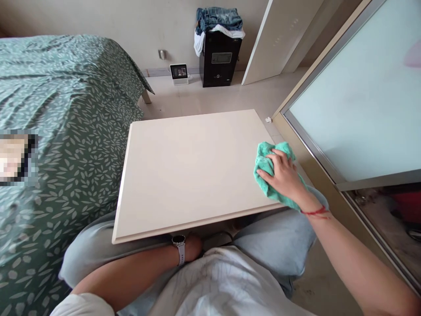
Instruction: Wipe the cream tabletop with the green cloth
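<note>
A crumpled green cloth lies on the right end of a small white table. My right hand presses down on the cloth and grips it, its fingers curled into the folds, close to the tabletop's right edge. Part of the cloth hangs toward my wrist. In my lap, just below the table's near edge, rests my left hand; its fingers are hidden. A watch with a pale strap is on that wrist.
A bed with a green leaf-patterned cover stands at left. Behind the table are a small display on the floor and a black safe topped by folded jeans. A sliding frosted panel borders the right side.
</note>
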`<action>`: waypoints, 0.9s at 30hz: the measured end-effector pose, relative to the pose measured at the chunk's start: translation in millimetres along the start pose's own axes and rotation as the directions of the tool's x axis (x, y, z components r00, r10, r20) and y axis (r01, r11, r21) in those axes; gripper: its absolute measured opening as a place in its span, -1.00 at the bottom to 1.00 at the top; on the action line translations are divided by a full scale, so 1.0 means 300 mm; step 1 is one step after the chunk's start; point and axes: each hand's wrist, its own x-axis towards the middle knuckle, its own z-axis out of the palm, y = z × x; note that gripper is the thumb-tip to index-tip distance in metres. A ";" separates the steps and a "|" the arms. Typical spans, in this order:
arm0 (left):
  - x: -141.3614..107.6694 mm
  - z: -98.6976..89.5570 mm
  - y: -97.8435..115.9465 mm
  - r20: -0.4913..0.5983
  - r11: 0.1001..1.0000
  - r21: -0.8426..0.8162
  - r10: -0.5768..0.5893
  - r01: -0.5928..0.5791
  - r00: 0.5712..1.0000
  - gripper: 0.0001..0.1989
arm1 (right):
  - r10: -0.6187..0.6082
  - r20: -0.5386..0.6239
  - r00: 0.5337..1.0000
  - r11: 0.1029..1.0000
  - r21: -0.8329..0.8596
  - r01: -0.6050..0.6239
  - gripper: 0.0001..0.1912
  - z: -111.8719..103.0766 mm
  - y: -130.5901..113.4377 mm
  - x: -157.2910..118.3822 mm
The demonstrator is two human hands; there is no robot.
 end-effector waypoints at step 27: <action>0.017 0.018 0.012 -0.015 1.000 -0.025 0.006 -0.006 1.000 -0.47 | 0.084 0.124 0.989 0.996 0.014 -0.087 -0.17 0.065 -0.397 0.787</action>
